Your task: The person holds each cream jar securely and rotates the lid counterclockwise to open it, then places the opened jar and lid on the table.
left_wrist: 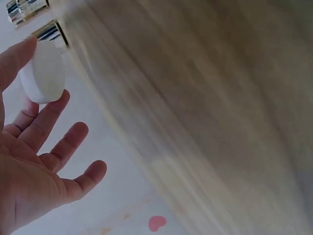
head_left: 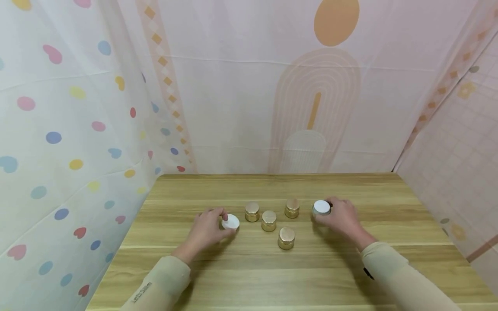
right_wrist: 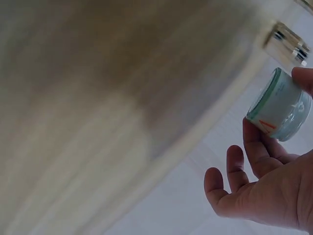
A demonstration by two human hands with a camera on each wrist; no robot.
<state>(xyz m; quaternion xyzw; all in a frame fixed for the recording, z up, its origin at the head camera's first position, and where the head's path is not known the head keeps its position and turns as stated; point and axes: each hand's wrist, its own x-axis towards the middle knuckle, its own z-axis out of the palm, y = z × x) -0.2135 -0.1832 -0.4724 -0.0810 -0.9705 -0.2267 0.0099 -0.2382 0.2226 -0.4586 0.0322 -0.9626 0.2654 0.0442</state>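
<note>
- Fingers, left hand (head_left: 206, 226): thumb and nearest two pinch a smooth white round disc (head_left: 231, 222); the other two fingers (left_wrist: 73, 142) spread free.
- Fingers, right hand (head_left: 340, 216): thumb and opposing fingers pinch a see-through pale-green round jar with a white top (head_left: 321, 208); the outer two fingers (right_wrist: 234, 164) stand off it, slightly bent.
- Far left of frame: white cloth with coloured dots and hearts (head_left: 53, 138).
- Lower left: cream sleeve with dark lettering (head_left: 167, 276).
- Left of centre, below mid-height: the disc, tilted. Can't tell if it touches the table.
- Just right of it: first shiny gold cylindrical jar (head_left: 252, 212), upright.
- Next, slightly lower: second gold jar (head_left: 269, 221).
- Lower, right of centre: third gold jar (head_left: 286, 238), nearest the bottom edge.
- Above it: fourth gold jar (head_left: 292, 208). All four lidded, standing apart on the light wood-grain table (head_left: 249, 289).
- Right of centre: the pale-green jar, white top facing up. Can't tell if its base touches.
- Lower right: plain cream sleeve (head_left: 404, 276).
</note>
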